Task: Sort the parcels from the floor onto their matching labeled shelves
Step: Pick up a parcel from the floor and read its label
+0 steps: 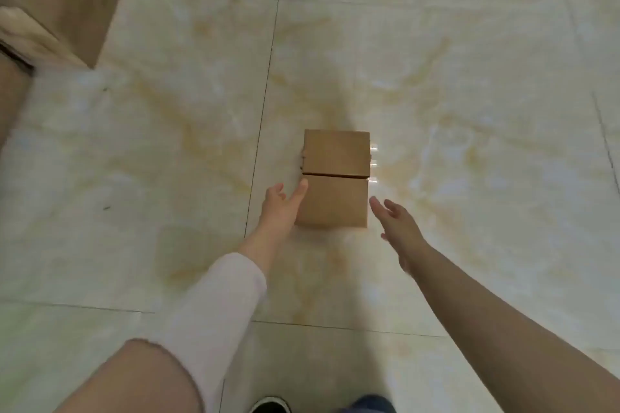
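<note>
- Down on the pale marbled floor tiles (436, 77) lies a small brown cardboard parcel (333, 178), a little right of a dark grout line and near the middle of the view.
- Its long axis runs straight away from the person, near end toward the hands, far end toward the top of the view.
- A dark seam between the two closed top flaps crosses it side to side, about halfway along.
- The left hand (283, 208) is at the parcel's left side, fingers spread apart; the longest fingertip touches the left edge right at the seam, and nothing is clasped.
- A light pink sleeve (218, 312) covers the left forearm up to just short of the wrist.
- The right hand (399, 225) is just beside the parcel's near right corner, fingers loosely apart and extended, palm turned inward; whether it touches the cardboard cannot be told.
- A larger cardboard box (63, 0) fills the upper left corner, well apart from the parcel.
- At the bottom edge a dark shoe with a white rim (270, 405) shows.
</note>
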Tool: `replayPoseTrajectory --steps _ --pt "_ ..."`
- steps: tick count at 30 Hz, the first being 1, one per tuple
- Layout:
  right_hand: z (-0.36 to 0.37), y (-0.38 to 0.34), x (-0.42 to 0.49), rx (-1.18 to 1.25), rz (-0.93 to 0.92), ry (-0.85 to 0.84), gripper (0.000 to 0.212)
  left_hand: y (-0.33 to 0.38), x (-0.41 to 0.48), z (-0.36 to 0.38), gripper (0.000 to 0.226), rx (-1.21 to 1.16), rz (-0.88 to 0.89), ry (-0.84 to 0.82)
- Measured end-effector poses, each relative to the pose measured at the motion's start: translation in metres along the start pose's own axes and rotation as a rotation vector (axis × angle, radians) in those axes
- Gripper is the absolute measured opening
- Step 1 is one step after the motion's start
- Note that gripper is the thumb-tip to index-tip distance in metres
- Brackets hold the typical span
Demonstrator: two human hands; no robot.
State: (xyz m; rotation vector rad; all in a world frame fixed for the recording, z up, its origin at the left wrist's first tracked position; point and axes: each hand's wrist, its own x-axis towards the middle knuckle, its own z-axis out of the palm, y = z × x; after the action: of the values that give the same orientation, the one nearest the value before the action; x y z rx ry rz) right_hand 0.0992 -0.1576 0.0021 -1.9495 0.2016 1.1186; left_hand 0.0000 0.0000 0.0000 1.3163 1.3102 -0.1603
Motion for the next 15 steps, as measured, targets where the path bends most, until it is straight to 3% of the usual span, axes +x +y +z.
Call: replayPoseTrajectory --steps 5,15 --pt "0.024 0.027 0.055 0.055 -0.052 -0.107 0.065 -0.038 0.058 0.019 0.071 -0.074 0.042 -0.083" --pt "0.031 0.042 0.044 0.141 0.014 -0.093 0.058 -0.062 0.043 0.025 0.051 -0.296 -0.003 -0.129"
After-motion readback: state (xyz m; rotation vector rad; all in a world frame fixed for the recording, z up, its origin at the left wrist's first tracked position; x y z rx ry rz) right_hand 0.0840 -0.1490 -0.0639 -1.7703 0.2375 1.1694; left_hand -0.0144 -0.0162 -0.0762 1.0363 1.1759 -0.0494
